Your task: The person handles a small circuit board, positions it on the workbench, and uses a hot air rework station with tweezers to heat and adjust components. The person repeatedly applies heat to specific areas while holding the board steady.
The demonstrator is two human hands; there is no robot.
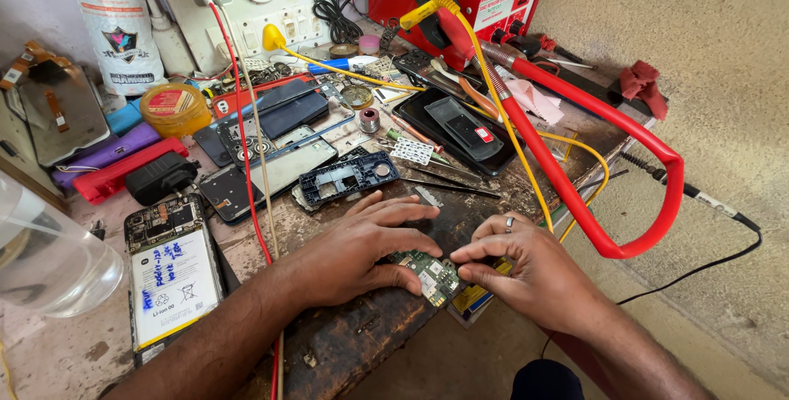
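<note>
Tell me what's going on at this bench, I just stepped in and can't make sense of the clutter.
A person presses a small green circuit board against the worn workbench with both bare hands: the left hand lies flat beside it, the right hand pinches its edge. An opened phone with its battery showing lies to the left; a red hose loops at the right.

Bare forearms, no sleeves in view, a silver ring [509,221] on the right hand [526,264].
</note>
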